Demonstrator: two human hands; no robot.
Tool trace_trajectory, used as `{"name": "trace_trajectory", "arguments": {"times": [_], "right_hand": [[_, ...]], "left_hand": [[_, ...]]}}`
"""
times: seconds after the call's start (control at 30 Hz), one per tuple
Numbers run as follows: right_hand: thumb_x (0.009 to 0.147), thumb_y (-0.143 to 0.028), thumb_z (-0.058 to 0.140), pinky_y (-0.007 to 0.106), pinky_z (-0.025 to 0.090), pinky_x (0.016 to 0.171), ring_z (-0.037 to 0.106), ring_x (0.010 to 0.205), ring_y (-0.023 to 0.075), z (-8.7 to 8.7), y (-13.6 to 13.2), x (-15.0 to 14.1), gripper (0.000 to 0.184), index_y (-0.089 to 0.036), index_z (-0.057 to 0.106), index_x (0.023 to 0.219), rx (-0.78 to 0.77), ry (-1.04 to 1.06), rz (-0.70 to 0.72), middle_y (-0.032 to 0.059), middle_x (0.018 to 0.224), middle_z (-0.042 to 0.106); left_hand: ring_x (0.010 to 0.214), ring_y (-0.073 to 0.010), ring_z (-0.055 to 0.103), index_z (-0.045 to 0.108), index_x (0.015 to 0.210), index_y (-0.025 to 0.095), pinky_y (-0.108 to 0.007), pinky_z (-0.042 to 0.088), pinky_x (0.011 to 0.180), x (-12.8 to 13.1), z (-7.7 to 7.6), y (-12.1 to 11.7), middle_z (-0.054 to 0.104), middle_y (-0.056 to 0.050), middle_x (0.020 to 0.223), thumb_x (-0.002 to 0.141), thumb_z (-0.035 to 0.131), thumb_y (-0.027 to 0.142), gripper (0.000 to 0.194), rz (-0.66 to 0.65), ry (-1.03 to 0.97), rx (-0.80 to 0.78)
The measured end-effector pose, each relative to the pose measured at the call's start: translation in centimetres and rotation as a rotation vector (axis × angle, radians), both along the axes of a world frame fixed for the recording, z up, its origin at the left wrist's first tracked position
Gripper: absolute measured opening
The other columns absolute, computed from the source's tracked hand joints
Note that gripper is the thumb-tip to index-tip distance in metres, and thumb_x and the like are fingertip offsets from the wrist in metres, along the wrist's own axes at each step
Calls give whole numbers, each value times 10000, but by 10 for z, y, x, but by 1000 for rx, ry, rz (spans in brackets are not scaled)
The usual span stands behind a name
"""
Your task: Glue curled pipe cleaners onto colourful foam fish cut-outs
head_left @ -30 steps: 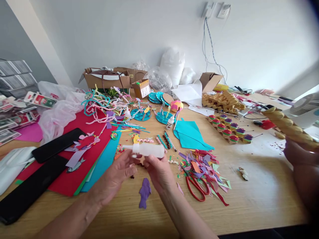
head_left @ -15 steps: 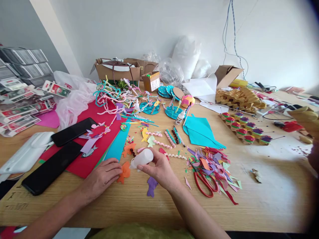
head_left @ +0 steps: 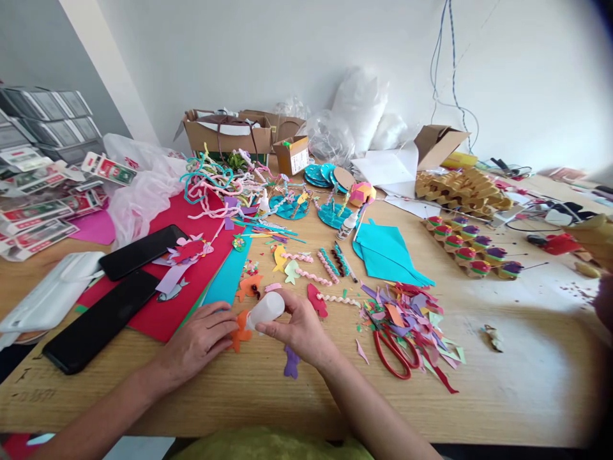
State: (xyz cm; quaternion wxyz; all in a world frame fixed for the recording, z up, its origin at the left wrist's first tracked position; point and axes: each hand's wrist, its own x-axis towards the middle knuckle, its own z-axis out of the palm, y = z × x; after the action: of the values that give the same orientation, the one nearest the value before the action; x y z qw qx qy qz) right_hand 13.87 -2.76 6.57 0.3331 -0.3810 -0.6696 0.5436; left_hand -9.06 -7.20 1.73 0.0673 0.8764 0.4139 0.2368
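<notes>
My right hand [head_left: 301, 327] is closed round a white glue bottle [head_left: 267, 309], tilted with its nozzle end down at an orange paper fish [head_left: 242, 331]. My left hand [head_left: 201, 340] lies on the table with fingers stretched, the fingertips touching the left side of that fish. Just beyond the bottle is another orange fish [head_left: 249, 286] with a dark brown twisted strip. A purple fish cutout [head_left: 291, 361] lies partly hidden beneath my right hand. Farther off are a yellow fish [head_left: 279, 258], a pale green fish [head_left: 290, 271] and a red fish [head_left: 316, 300], each with a twisted pipe cleaner.
Red-handled scissors [head_left: 395, 351] lie beside a heap of paper scraps [head_left: 412, 316] on the right. Two black phones [head_left: 100, 322] and red sheets [head_left: 163, 313] are at left. Turquoise sheets [head_left: 390, 252], an egg carton [head_left: 472, 246] and cardboard boxes [head_left: 227, 137] stand farther back.
My right hand has moved left and slightly down with the glue bottle, bringing its nozzle onto the orange fish. The red fish shows more fully now. My left hand has barely shifted.
</notes>
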Motion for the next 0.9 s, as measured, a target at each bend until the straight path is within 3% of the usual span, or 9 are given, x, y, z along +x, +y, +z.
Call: {"name": "trace_trajectory", "arguments": {"times": [0.27,0.43,0.53,0.63,0.77,0.9], "right_hand": [[621,-368,745,296,479,708,597,765,186,1,4,11,320,-196,586,840,-279,391,-168,13,807,651],[597,-348,777,291,480,727,606,766,181,5,7,21,295,-205,608,793,-287,448,-291,-1,787,654],[589,-344,782,280,474,697,599,735,173,8,7,24,292,-198,619,782,-285,453,-294,-5,762,649],[595,-316,780,254,462,667,584,695,149,10,6,26,271,-196,622,779,-285,488,-278,-19,738,643],[606,-297,777,243,452,645,574,677,137,9,5,30,275,-202,629,817,-285,501,-282,-20,755,652],[607,-319,777,250,447,624,568,663,143,6,5,34,306,-200,635,851,-274,468,-306,-8,761,654]], "left_hand": [[987,-222,569,574,1110,220,-328,485,848,15,10,-9,596,-68,1050,868,511,265,254,161,-12,-155],[991,-270,559,572,1044,197,-385,486,840,41,13,-5,587,-91,1055,737,595,155,311,227,199,-252],[940,-277,566,592,940,186,-404,486,810,51,18,-1,594,-102,999,733,539,102,229,244,290,-269],[906,-287,580,602,905,172,-423,481,784,53,17,1,607,-117,951,738,442,26,273,264,285,-291],[926,-262,602,615,926,204,-386,473,801,38,12,6,639,-89,967,773,425,61,283,294,-18,-346],[671,-195,631,629,854,216,-264,490,581,21,23,17,665,-19,787,726,613,239,131,453,-592,-588]]}}
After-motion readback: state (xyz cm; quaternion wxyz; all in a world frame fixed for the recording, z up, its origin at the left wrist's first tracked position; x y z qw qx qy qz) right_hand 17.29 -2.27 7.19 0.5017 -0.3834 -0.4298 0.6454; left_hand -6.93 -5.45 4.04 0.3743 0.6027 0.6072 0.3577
